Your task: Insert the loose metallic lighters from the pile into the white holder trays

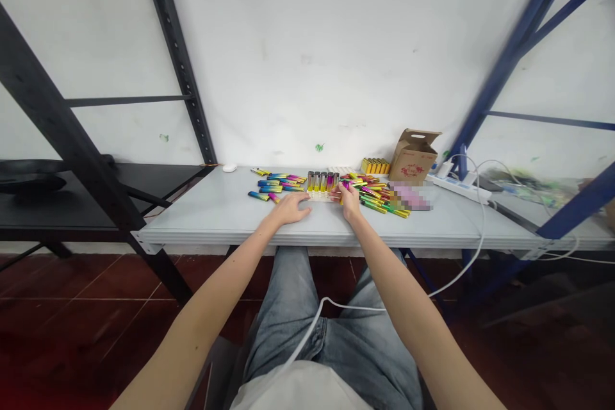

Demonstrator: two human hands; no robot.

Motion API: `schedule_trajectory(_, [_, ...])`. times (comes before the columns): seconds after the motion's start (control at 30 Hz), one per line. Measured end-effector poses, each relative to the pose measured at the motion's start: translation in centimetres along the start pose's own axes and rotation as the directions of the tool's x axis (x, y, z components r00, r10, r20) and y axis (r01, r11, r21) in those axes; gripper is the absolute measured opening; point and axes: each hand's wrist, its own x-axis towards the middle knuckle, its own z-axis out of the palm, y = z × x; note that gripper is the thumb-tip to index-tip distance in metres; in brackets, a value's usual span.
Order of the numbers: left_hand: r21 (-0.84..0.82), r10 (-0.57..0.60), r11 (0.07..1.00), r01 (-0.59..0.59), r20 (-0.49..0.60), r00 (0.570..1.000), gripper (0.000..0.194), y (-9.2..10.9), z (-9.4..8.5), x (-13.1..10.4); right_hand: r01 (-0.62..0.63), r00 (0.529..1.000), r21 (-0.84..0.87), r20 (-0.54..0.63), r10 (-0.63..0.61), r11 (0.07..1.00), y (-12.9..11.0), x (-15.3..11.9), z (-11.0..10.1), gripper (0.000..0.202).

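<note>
Centrally, the left hand (pixel 293 208) lies flat and empty on the pale grey table (pixel 216 211), steadying a tray; the right hand's (pixel 350 197) grip pinches a rainbow-coloured metallic lighter (pixel 344 188) for slotting beside upright ones.

A cardboard box (pixel 413 155) stands open near the table's (pixel 216 211) back edge, right of centre. A white power strip (pixel 454 186) lies beside it, and a small white disc (pixel 229 168) sits at the back-left corner.
</note>
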Motion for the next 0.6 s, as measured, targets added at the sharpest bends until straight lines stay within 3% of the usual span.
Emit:
schedule_trajectory(0.43, [0.011, 0.007, 1.0, -0.007, 0.011, 1.0, 0.05, -0.2, 0.1, 0.0, -0.062, 0.996, 0.115, 0.075, 0.053, 0.991, -0.9, -0.5, 0.2, 0.05])
schedule_trajectory(0.6, [0.019, 0.017, 1.0, -0.017, 0.009, 1.0, 0.051, -0.4, 0.2, 0.0, -0.122, 0.989, 0.15, 0.099, 0.108, 0.981, -1.1, -0.5, 0.2, 0.049])
